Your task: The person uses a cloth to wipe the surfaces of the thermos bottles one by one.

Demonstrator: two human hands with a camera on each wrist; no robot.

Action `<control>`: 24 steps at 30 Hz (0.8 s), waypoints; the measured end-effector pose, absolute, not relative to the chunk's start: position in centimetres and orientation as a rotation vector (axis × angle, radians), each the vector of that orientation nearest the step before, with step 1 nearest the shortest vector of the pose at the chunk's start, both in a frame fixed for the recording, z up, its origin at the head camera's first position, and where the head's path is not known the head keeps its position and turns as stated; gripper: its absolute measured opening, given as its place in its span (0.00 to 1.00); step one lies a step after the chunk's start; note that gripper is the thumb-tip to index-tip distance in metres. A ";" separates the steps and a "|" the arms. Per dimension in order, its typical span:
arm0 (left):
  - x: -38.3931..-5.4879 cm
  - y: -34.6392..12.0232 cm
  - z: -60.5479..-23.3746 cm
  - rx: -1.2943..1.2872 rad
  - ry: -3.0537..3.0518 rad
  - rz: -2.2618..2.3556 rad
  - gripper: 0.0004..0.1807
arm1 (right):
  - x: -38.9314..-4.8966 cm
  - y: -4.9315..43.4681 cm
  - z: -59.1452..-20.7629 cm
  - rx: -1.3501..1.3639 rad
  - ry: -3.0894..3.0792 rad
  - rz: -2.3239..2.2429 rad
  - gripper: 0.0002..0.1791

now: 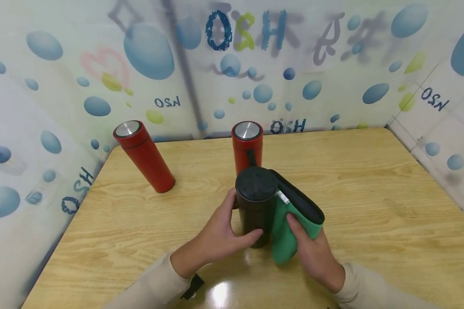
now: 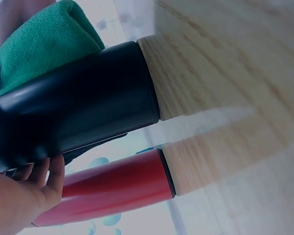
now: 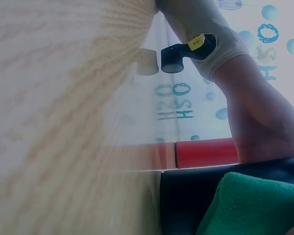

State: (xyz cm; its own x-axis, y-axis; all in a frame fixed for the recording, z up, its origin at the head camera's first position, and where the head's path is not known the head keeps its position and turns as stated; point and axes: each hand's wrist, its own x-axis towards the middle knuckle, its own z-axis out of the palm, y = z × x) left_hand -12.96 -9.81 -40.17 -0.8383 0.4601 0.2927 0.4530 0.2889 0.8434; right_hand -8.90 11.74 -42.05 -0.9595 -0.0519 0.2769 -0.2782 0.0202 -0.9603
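Head view puts a black tumbler [image 1: 257,214] directly in the left hand's grasp, upright on the table [image 1: 371,180]; the left-wrist view shows its base meeting the wood. The left hand [image 1: 226,234] wraps it partway, thumb across the near side and fingers curled on the far left, opened only as wide as the body demands. That hold, low beneath the lid [image 1: 256,183], probably keeps the tumbler from tipping or sliding while something presses from the other side.

That something is the green cloth [image 1: 286,231], just right of the left hand's grip and lying against the tumbler's wall. The right hand [image 1: 313,253] grips it, thumb on the green face; its other fingers are hidden in the head view, so how tightly they close I cannot tell. The cloth looks bunched into a pad, with a dark part [image 1: 301,199] folded along its top, likely so that a soft face meets the tumbler rather than bare fingers.

Beyond the left hand's grip, one red flask [image 1: 247,143] stands partly hidden behind the tumbler. Farther out to the left, well apart from both hands, stands another red flask [image 1: 145,159]; that spacing seemingly leaves the arms room to work.
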 end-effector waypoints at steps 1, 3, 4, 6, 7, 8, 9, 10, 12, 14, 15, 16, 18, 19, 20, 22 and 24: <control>-12.9 -9.8 -40.2 0.885 2.516 1.642 0.46 | -8.9 11.7 -42.1 0.351 -2.130 2.061 0.19; -12.9 -9.7 -40.2 0.884 2.514 1.652 0.48 | -8.9 11.7 -42.1 0.353 -2.153 2.060 0.19; -12.9 -9.6 -40.2 0.885 2.511 1.659 0.49 | -8.9 11.7 -42.1 0.342 -2.168 2.061 0.19; -12.9 -9.6 -40.2 0.899 2.509 1.674 0.49 | -8.8 11.6 -42.1 0.313 -2.200 2.076 0.19; -13.0 -9.6 -40.2 0.908 2.512 1.681 0.49 | -8.8 11.6 -42.1 0.294 -2.219 2.085 0.19; -12.9 -9.6 -40.3 0.912 2.508 1.690 0.49 | -8.7 11.6 -42.2 0.274 -2.241 2.094 0.19; -12.9 -9.6 -40.3 0.915 2.510 1.694 0.49 | -8.7 11.6 -42.2 0.258 -2.264 2.100 0.19; -12.9 -9.6 -40.3 0.917 2.512 1.695 0.48 | -8.6 11.6 -42.2 0.248 -2.280 2.103 0.19; -13.0 -9.6 -40.3 0.915 2.523 1.689 0.47 | -8.6 11.5 -42.2 0.243 -2.297 2.106 0.19; -13.0 -9.7 -40.3 0.908 2.532 1.678 0.47 | -8.7 11.6 -42.2 0.260 -2.295 2.097 0.19; -13.0 -9.7 -40.3 0.907 2.534 1.673 0.47 | -8.7 11.6 -42.2 0.268 -2.289 2.090 0.19; -13.0 -9.7 -40.3 0.908 2.533 1.671 0.47 | -8.7 11.6 -42.2 0.276 -2.284 2.082 0.19; -13.1 -9.7 -40.3 0.918 2.526 1.669 0.47 | -8.7 11.6 -42.1 0.269 -2.274 2.068 0.19; -13.1 -9.7 -40.3 0.928 2.521 1.668 0.46 | -8.7 11.7 -42.1 0.268 -2.271 2.061 0.19; -13.1 -9.7 -40.3 0.940 2.515 1.666 0.46 | -8.7 11.7 -42.1 0.256 -2.268 2.060 0.19; -13.1 -9.7 -40.3 0.951 2.503 1.666 0.47 | -8.6 11.8 -41.9 0.241 -2.254 2.053 0.18; -13.0 -9.7 -40.4 0.949 2.504 1.669 0.48 | -8.6 11.8 -41.8 0.246 -2.227 2.054 0.18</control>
